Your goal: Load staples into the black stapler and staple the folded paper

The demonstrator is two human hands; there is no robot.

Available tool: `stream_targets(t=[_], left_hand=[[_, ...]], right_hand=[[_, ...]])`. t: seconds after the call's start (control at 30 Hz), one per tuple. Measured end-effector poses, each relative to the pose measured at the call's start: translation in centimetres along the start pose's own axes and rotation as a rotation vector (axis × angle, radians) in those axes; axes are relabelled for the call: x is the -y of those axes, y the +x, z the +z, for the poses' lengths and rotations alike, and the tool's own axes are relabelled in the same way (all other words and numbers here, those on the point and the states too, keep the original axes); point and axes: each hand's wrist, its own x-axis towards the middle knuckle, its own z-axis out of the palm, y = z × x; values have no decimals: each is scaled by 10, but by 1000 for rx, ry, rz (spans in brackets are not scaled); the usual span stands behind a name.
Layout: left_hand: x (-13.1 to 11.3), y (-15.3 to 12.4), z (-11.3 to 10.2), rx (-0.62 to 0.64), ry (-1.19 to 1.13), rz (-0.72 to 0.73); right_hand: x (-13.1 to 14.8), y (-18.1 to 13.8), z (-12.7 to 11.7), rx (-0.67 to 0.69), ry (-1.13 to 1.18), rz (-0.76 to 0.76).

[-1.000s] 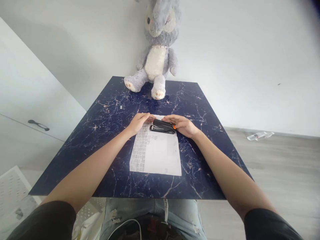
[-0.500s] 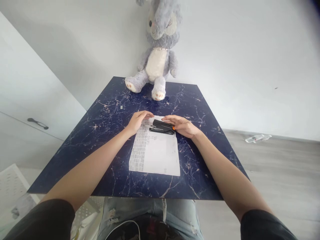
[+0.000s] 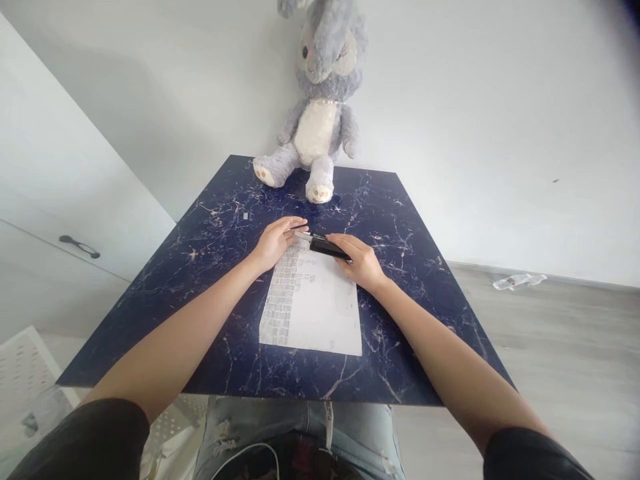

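My right hand point(image 3: 364, 261) is wrapped round the back part of a black stapler point(image 3: 326, 246), which lies slantwise above the far end of a printed sheet of paper point(image 3: 325, 313). The stapler's light metal end points left. Just beside that end is my left hand point(image 3: 275, 243), its fingers stretched out and apart; whether a fingertip touches the metal I cannot tell. Dense print covers the sheet's left side, with fainter marks elsewhere. My right palm and fingers hide the stapler's rear.
The paper lies on a dark blue marbled table point(image 3: 200, 280). A grey plush rabbit point(image 3: 316, 127) sits at its far edge against the wall. A small pale piece point(image 3: 245, 216) lies at the left. A clear plastic bottle point(image 3: 517, 281) is on the floor, right.
My right hand has closed round the stapler, which was resting on the paper, and has turned and raised it slightly. My left hand has barely moved.
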Motion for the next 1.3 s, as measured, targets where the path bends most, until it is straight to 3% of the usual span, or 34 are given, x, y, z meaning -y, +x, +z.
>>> stream_targets(t=[0.17,0.27,0.4,0.57,0.67,0.8,0.93,1.17,1.3], left_hand=[[-5,1,1,85,-183,-388],[-9,1,3,97,-208,-445],[-11,0,5,40,-230,-414],[-9,-3,4,64,-173,-341],[-11,-2,3,32,-169,-283],[-13,2,-2,-125,-181,-116],[-14,4,-9,-183,-115,32],[-17,0,-1,-72,-64,18],[-19,-5,6,20,-72,-6]], right_hand=[[6,2,-5,-81,-273,-177],[9,2,-6,-29,-330,-224],[12,2,-5,-4,-367,-234],[12,3,-2,-49,-373,-204],[11,5,1,-168,-293,-74],[4,4,-1,-274,29,233],[-2,3,-6,-113,330,432],[8,9,-7,210,393,277],[7,11,-6,224,479,238]])
